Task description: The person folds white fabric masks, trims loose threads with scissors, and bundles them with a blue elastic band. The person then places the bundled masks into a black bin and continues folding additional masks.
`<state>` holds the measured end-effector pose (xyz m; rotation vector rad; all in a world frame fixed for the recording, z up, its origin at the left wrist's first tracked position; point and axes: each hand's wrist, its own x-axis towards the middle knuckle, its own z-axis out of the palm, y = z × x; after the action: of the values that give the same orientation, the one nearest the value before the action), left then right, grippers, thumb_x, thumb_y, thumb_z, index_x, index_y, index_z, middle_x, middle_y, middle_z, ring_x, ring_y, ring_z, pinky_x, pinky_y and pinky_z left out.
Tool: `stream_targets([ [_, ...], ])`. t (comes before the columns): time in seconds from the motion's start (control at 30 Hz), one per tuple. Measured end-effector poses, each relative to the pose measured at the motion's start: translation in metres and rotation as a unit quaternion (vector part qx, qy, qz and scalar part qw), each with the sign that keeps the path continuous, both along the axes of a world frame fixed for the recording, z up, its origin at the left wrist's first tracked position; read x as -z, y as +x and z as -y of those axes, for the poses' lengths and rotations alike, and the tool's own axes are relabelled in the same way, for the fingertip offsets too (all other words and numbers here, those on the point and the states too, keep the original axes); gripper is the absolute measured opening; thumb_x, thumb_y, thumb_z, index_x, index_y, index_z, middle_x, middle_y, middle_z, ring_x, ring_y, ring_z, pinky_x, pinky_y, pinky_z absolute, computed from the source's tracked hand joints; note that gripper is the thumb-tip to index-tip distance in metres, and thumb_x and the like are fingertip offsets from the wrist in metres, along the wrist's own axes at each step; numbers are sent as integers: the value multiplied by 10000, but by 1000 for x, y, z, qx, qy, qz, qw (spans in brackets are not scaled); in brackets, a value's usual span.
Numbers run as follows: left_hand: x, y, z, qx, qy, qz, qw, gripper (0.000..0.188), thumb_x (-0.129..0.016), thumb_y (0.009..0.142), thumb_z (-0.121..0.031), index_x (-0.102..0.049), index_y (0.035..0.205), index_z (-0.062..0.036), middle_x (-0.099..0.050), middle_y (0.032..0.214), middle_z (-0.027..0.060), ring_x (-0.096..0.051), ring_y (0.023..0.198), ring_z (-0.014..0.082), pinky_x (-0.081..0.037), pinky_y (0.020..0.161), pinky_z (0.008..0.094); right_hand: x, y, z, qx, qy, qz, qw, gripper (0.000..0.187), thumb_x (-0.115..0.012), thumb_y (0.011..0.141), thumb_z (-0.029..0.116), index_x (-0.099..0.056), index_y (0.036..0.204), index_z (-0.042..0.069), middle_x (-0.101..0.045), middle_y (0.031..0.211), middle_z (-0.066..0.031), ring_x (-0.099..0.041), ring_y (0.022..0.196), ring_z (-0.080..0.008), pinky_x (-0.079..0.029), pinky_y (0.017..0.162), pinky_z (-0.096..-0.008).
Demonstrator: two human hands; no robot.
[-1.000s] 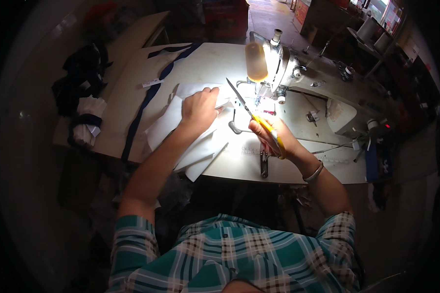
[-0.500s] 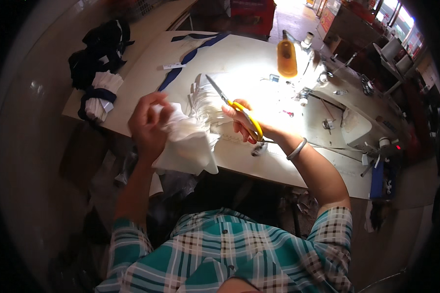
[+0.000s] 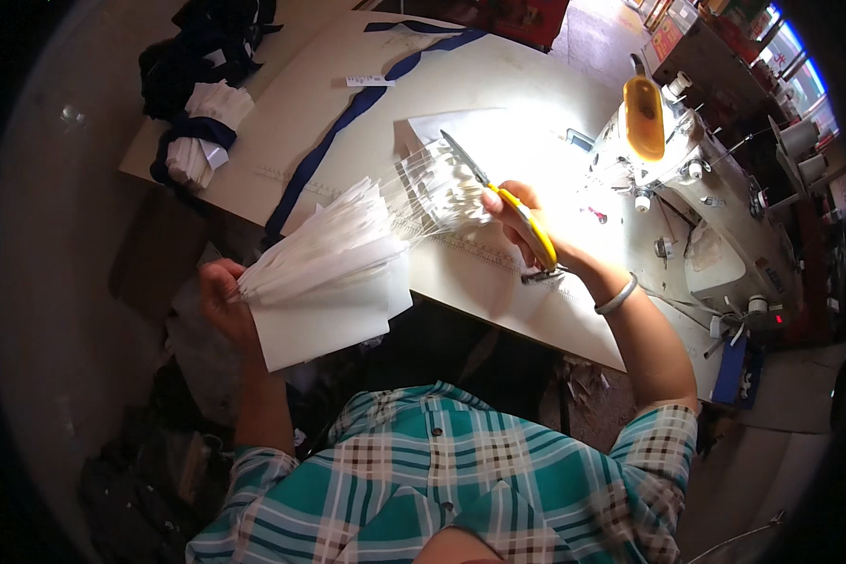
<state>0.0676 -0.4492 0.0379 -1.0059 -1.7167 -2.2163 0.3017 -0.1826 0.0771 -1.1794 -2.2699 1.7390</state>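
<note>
Both hands of mine are occupied, spread well apart from each other at the near side of the table (image 3: 296, 113). With my left hand (image 3: 221, 291) I pinch one end of a bunch of white pieces (image 3: 324, 249), thumb and fingers pressed together at its gathered corner. It fans out toward the right, partly past the table's front edge, with flat white faces hanging lowest. From its far end, thin threads (image 3: 401, 209) stretch across a narrow gap to a white stack (image 3: 449, 188) lying on the table.

My right hand (image 3: 522, 226) is curled around the yellow handles of the scissors (image 3: 536, 237), whose dark blades point up and to the left, over the stack. Whether the blades are fully together I cannot tell. A pale bangle (image 3: 617, 295) circles my right wrist.

Ruler markings (image 3: 465, 252) run along the table near its front edge. Left of the stack, a navy strip (image 3: 324, 150) trails across the tabletop, a small white label (image 3: 370, 81) against it. Farther left sit a banded white bundle (image 3: 226, 105) and dark cloth (image 3: 202, 52). The sewing machine (image 3: 728, 207) stands to my right.
</note>
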Motion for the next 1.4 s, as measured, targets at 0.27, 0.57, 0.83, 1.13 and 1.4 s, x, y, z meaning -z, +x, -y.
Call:
stream_targets([
  [0.27,18,0,12,32,15,5,999,319,-478,1025,-310,-445,816,-71,-443,766,9,-423,647,73,-431,625,240,-36,49,34,-157,-283,-28,946,590,-489,942,551,-472,1166,6,-558,721,-50,-576,517,-122,-493,480,-241],
  [0.57,22,13,30,78,59,26,995,322,-475,1016,-339,-501,870,-54,-496,767,35,-463,601,80,-466,570,238,-25,42,55,-200,-340,118,911,726,-395,901,709,-455,1096,12,-625,798,-127,-647,666,-200,-538,571,-300],
  [0.83,3,41,27,-44,-33,-124,991,454,-437,1008,-447,-463,780,-56,-472,666,35,-442,535,113,-390,518,254,-24,11,58,-151,-292,150,932,1021,-224,787,874,-470,1207,-24,-595,822,-150,-627,627,-208,-543,580,-323],
  [1.13,-3,60,24,-35,-13,-172,984,422,-423,1024,-395,-499,827,-30,-492,611,46,-462,538,130,-385,511,244,-26,0,62,-165,-215,139,952,904,-294,783,866,-532,930,7,-545,649,-58,-589,491,-146,-480,402,-242],
  [1.4,-1,49,29,-41,-4,-175,984,407,-415,1032,-353,-498,825,-13,-513,654,60,-452,542,156,-362,512,287,-17,3,59,-153,-109,94,978,699,-422,880,727,-517,871,35,-509,622,9,-514,444,-79,-420,385,-198],
])
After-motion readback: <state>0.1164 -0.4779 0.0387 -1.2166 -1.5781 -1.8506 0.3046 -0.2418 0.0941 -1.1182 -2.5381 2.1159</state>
